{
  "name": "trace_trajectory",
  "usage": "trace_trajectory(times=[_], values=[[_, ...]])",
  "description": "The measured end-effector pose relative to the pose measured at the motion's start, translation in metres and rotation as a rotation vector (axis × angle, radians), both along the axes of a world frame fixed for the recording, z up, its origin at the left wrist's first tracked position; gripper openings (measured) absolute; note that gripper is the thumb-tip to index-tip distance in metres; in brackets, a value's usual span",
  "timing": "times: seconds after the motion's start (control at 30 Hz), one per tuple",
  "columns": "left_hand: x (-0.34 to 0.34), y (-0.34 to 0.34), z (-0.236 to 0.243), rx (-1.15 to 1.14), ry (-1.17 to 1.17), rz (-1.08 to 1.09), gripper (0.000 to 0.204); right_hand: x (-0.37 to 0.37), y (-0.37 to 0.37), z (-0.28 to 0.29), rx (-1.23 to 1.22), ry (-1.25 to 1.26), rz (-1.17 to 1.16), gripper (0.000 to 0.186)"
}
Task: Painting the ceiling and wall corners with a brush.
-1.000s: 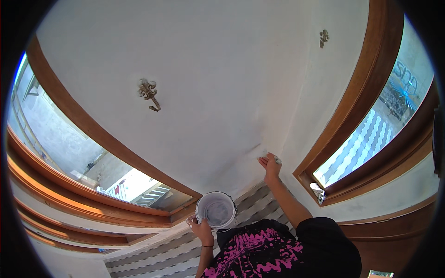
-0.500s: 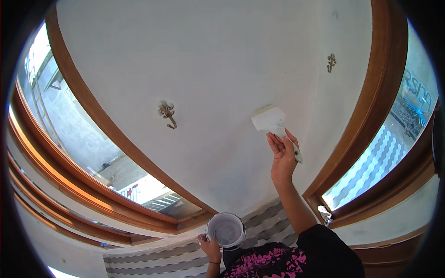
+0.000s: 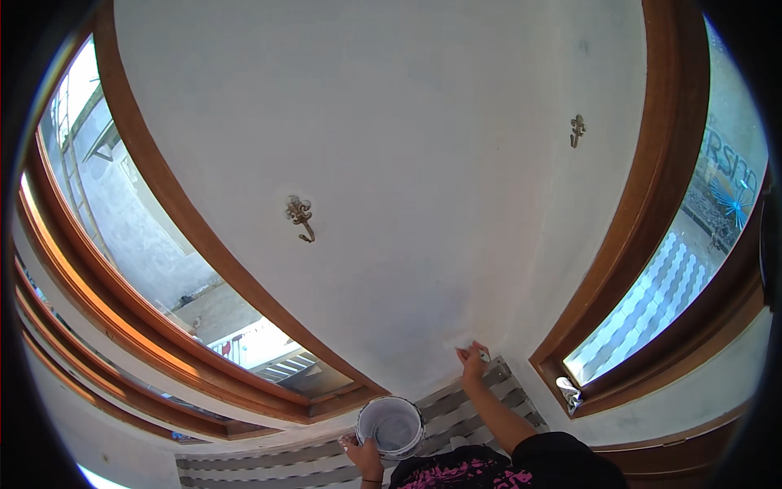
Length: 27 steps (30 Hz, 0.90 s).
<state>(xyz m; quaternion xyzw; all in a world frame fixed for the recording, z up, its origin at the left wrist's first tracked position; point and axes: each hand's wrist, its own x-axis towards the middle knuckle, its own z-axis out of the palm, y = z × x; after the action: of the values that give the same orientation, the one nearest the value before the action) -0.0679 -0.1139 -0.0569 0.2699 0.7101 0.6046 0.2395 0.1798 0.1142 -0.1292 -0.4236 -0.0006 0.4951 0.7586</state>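
Note:
My right hand (image 3: pixel 472 360) is low on the white wall (image 3: pixel 391 212), just above the tiles, with its fingers closed on a paintbrush (image 3: pixel 485 356). Most of the brush is hidden by the hand; a bit of its pale head shows against the wall and its handle end pokes out on the right. Close to my body, my left hand (image 3: pixel 364 458) grips the side of a white paint bucket (image 3: pixel 393 406). Greyish-white paint coats the bucket's inside.
Two ornate metal hooks, one left (image 3: pixel 300 217) and one right (image 3: pixel 577 129), stick out from the wall. Brown wooden window frames (image 3: pixel 191 213) curve along both sides. Patterned grey tiles (image 3: pixel 285 466) cover the lower wall. A crumpled white thing (image 3: pixel 568 394) sits at the right frame's lower corner.
My right hand has moved down the wall with the paintbrush, from mid-height to just above the tiles. The left hand still holds the bucket, slightly lower in view.

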Motion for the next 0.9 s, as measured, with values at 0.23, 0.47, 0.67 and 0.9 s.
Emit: trace_trajectory(times=[0.23, 0.47, 0.67, 0.9], values=[[-0.039, 0.0, 0.016, -0.005, -0.083, -0.048, 0.04, 0.002, 0.022, 0.023, -0.012, -0.096, 0.031, 0.022], [-0.087, -0.004, 0.005, 0.083, -0.055, -0.024, 0.038, -0.011, 0.033, 0.191, -0.041, -0.28, 0.04, 0.015], [-0.125, -0.006, -0.017, 0.054, 0.009, -0.012, 0.04, -0.02, -0.005, 0.319, 0.212, -0.281, 0.034, 0.021], [-0.133, 0.0, 0.021, 0.008, -0.045, -0.133, 0.039, -0.029, -0.037, 0.41, 0.759, -0.232, -0.031, 0.023]])
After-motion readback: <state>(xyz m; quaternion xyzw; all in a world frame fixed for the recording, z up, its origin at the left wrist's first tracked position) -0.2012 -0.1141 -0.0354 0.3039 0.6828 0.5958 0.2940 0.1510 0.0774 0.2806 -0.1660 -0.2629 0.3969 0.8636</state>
